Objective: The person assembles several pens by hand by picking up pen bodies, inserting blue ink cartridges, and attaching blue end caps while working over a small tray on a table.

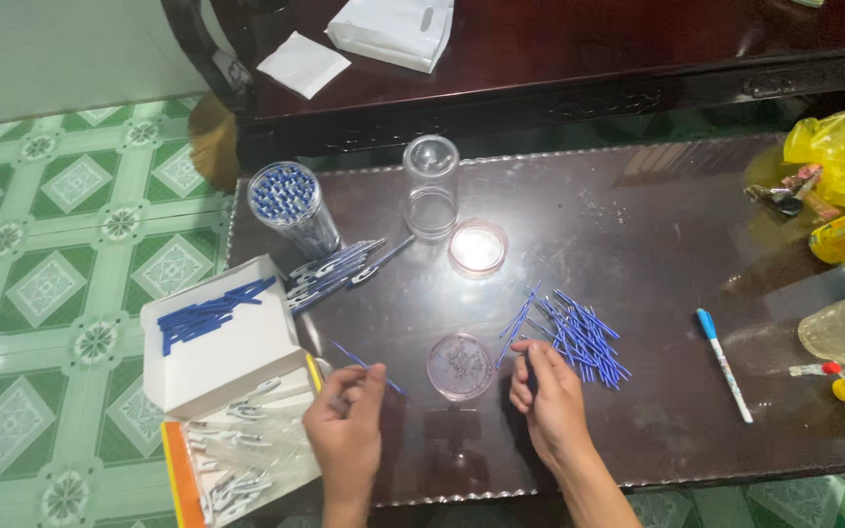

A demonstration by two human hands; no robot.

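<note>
My left hand (346, 420) pinches a thin blue pen refill (369, 368) above the table's front edge, next to an open white box. My right hand (548, 396) rests by the near edge of a loose pile of blue refills (579, 332), fingers curled at the pile; whether it grips one I cannot tell. A round clear lid (460, 367) lies between my hands.
The dark glass table (638, 225) carries a clear jar full of blue-capped pens (288, 203), an empty clear jar (431, 186), another lid (478, 247), assembled pens (339, 269), a single pen (724, 362), yellow bags (843, 161). The white box (217, 342) holds blue caps and clear barrels.
</note>
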